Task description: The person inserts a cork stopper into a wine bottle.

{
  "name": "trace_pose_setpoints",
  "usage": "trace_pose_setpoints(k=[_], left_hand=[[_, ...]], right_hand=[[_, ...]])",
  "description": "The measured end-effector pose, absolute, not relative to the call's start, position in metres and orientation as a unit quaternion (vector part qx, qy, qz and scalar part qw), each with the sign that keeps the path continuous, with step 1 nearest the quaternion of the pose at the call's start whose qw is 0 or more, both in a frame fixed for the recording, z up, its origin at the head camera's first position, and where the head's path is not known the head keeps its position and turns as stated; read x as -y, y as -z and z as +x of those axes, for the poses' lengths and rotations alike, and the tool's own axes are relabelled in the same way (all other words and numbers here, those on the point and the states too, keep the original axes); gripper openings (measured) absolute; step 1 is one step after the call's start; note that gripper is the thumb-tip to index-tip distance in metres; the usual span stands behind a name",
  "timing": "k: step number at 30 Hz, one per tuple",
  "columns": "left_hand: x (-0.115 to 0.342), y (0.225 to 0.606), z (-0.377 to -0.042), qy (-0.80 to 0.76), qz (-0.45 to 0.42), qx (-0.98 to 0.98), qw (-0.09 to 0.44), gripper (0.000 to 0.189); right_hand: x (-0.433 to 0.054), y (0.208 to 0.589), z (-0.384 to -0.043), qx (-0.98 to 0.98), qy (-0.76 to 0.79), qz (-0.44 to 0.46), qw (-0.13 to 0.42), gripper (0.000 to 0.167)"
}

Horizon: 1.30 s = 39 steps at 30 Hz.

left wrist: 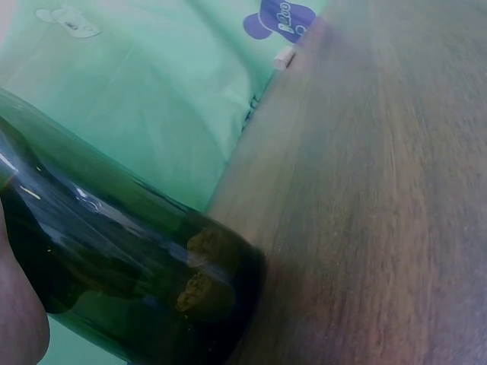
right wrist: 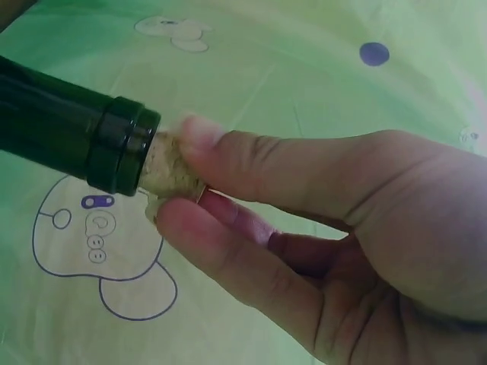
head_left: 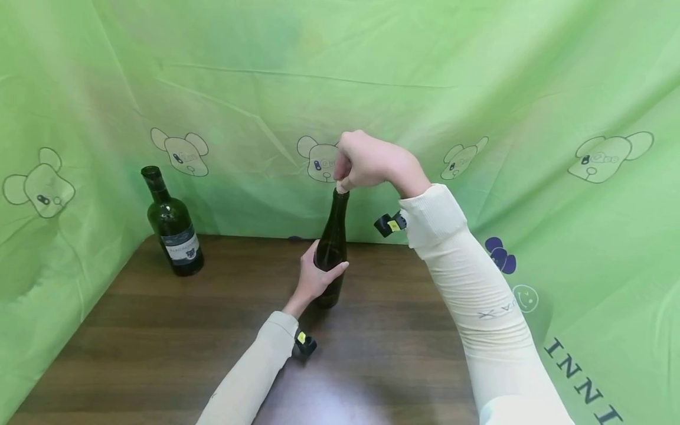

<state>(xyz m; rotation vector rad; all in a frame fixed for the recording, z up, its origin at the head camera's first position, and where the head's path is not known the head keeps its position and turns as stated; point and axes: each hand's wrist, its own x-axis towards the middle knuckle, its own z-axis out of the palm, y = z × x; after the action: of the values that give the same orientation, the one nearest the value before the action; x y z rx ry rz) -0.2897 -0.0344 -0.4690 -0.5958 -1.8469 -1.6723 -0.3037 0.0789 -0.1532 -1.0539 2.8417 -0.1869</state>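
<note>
A slim dark green wine bottle (head_left: 334,227) stands upright on the wooden table. My left hand (head_left: 313,274) grips its lower body, thumb on the near side. Above the bottle, my right hand (head_left: 369,159) pinches a cork (right wrist: 173,167) between thumb and fingers. In the right wrist view the cork's end sits right at the bottle mouth (right wrist: 125,146), with most of its length outside. Through the green glass near the base, the left wrist view shows two brown, cork-like pieces (left wrist: 207,295).
A wider green bottle (head_left: 175,227) with a dark and white label stands at the table's back left. Green printed cloth (head_left: 255,106) hangs behind the wooden table (head_left: 159,354). A small pale cylinder (left wrist: 284,58) lies near the table's edge in the left wrist view.
</note>
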Motion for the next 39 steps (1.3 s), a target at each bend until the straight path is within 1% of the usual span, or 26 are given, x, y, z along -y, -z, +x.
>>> trace_pose_setpoints(k=[5,11,14,18,20,23,25,27,29,31,34,36,39], left_hand=[[0.035,0.467,-0.288,0.628,-0.227,0.688,0.283,0.038],[0.035,0.464,-0.292,0.625,-0.232,0.688,0.288,0.038],[0.037,0.464,-0.294,0.626,-0.230,0.688,0.286,0.038],[0.037,0.466,-0.294,0.626,-0.221,0.691,0.286,0.038],[0.036,0.467,-0.293,0.624,-0.217,0.694,0.286,0.039],[0.035,0.467,-0.293,0.624,-0.217,0.694,0.286,0.040],[0.035,0.466,-0.293,0.628,-0.220,0.689,0.287,0.041],[0.035,0.466,-0.293,0.631,-0.223,0.684,0.291,0.041],[0.035,0.465,-0.293,0.632,-0.226,0.680,0.295,0.042],[0.035,0.464,-0.292,0.628,-0.228,0.680,0.301,0.042],[0.035,0.463,-0.290,0.622,-0.231,0.683,0.306,0.042],[0.034,0.463,-0.289,0.620,-0.231,0.685,0.306,0.043],[0.033,0.462,-0.287,0.621,-0.228,0.686,0.302,0.045]], right_hand=[[-0.080,0.153,-0.303,-0.937,0.066,-0.339,0.056,0.007],[-0.075,0.153,-0.298,-0.938,0.047,-0.342,0.029,0.003],[-0.074,0.153,-0.297,-0.938,0.043,-0.344,0.023,0.006],[-0.076,0.156,-0.297,-0.938,0.064,-0.340,0.029,0.004],[-0.079,0.160,-0.298,-0.936,0.086,-0.342,0.025,0.008],[-0.090,0.173,-0.303,-0.928,0.156,-0.338,0.002,0.018],[-0.097,0.190,-0.310,-0.913,0.230,-0.335,-0.017,0.026],[-0.101,0.211,-0.317,-0.889,0.322,-0.324,-0.023,0.035],[-0.101,0.235,-0.323,-0.849,0.428,-0.311,-0.003,0.043],[-0.096,0.257,-0.327,-0.800,0.517,-0.302,0.029,0.054],[-0.085,0.282,-0.328,-0.725,0.624,-0.282,0.074,0.067],[-0.078,0.293,-0.328,-0.694,0.663,-0.268,0.084,0.069],[-0.069,0.301,-0.326,-0.668,0.695,-0.256,0.069,0.061]])
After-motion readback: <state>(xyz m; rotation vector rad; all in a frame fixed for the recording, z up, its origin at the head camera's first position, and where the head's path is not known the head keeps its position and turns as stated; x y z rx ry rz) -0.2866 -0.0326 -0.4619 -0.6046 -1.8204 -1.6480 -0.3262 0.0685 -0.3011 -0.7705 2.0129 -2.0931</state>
